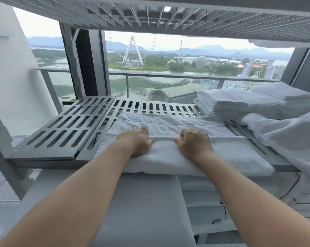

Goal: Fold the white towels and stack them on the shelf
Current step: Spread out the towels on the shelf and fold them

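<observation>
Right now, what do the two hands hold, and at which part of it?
The left hand and the right hand both pinch the white towel at its folded edge, near the middle of that edge.

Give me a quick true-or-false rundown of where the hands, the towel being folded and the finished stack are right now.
1. The left hand and right hand both pinch a fold of the towel lying on the slatted shelf. True.
2. The folded stack sits at the shelf's left end. False: it sits at the right rear; the left end shows bare slats.
3. A loose towel lies crumpled at the right, in front of that stack. True.
4. The right hand rests on the folded stack. False: it grips the towel in the middle, apart from the stack.
</observation>
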`<state>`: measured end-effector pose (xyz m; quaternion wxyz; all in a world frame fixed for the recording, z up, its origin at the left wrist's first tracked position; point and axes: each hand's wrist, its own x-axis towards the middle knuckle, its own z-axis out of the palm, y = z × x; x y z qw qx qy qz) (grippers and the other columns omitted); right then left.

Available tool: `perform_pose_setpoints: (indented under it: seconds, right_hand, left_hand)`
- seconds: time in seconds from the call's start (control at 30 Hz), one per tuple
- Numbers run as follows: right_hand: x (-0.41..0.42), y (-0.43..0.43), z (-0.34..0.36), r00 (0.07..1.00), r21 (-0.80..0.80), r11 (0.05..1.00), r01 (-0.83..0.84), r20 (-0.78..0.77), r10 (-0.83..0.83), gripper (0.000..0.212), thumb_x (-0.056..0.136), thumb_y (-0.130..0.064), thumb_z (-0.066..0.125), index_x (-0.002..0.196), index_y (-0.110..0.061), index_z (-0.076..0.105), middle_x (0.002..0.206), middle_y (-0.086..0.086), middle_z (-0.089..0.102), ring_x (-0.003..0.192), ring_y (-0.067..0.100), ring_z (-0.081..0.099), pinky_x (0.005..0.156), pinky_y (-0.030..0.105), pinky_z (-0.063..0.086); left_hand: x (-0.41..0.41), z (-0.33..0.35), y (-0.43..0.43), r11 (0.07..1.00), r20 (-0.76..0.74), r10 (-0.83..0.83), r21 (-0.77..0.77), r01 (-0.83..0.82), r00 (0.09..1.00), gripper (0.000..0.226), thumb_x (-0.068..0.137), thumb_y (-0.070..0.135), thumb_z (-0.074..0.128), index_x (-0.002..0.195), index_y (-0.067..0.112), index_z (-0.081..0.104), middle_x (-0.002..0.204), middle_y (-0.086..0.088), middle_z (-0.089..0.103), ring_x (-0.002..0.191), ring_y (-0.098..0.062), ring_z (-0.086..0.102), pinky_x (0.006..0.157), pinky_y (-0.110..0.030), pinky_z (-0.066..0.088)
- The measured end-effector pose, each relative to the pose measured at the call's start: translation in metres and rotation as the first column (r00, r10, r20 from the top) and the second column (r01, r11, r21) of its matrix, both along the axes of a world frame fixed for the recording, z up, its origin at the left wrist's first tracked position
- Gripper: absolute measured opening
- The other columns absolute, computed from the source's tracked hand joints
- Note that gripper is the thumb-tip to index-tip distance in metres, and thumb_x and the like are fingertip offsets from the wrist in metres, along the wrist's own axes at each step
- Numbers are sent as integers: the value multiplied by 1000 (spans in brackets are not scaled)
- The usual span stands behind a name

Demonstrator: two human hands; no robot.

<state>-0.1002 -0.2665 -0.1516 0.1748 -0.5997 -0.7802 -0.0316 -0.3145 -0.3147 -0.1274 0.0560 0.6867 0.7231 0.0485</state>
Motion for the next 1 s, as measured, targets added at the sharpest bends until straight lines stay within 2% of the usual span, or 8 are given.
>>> perform_pose_setpoints:
  seconds: [0.1,0.23,0.37,0.47,0.63,0.73,0.87,1.0]
  right_hand:
    - [6,6,3,1000,-8,1000,18,21,-18,41,93,-57,38,93,-24,62,105,4,67,106,26,58,97,44,38]
    - [21,23,10,1000,78,997,24,3,-25,44,100,-49,33,80,-24,63,95,7,71,98,29,62,89,40,36]
    - [39,46,10,998,28,999,41,-59,-39,46,101,-44,38,87,-17,72,99,13,72,96,33,64,78,37,44]
    - [42,55,5,997,11,1000,24,-73,-23,45,99,-44,39,88,-16,73,101,12,72,99,32,64,77,36,45]
    - [56,60,2,995,12,998,68,-75,-67,43,97,-44,39,91,-19,74,106,9,72,101,31,63,80,36,47]
    - [61,61,3,994,25,998,52,-93,-49,41,95,-43,42,76,-17,67,100,10,72,97,32,63,73,34,45]
    - [79,56,4,999,24,1000,16,-47,-15,45,95,-44,44,58,-19,46,90,9,71,89,31,63,67,32,37]
    - [98,51,0,999,42,998,39,6,-40,40,93,-44,42,76,-17,66,98,10,72,94,32,64,70,33,39]
  left_hand:
    - [17,7,10,996,-84,68,-56,-73,994,55,97,39,27,150,24,27,156,-11,39,138,-33,42,104,-49,40]
    - [47,8,32,996,-148,76,-39,-82,986,63,101,55,17,155,24,26,160,-10,33,145,-32,33,112,-49,28]
    - [72,1,63,985,12,-171,37,171,985,57,102,54,26,148,25,40,156,-5,38,142,-26,35,113,-48,31]
    - [95,1,85,973,147,-227,-1,230,963,53,104,50,28,146,22,44,154,-7,40,141,-26,37,115,-49,31]
    - [122,-3,102,987,-8,-90,-134,88,996,51,102,38,31,150,24,35,161,-15,26,147,-34,25,116,-60,22]
    - [131,-1,96,987,-34,-13,-160,7,999,59,100,38,32,157,37,17,167,-14,2,153,-34,6,117,-65,10]
    - [132,-4,89,990,-41,-9,-139,3,999,60,101,41,24,159,38,7,167,-12,-5,154,-30,-2,119,-63,0]
    - [138,-6,89,984,-55,7,-179,-17,998,66,97,45,25,158,39,1,167,-12,-11,154,-28,-9,119,-63,-3]
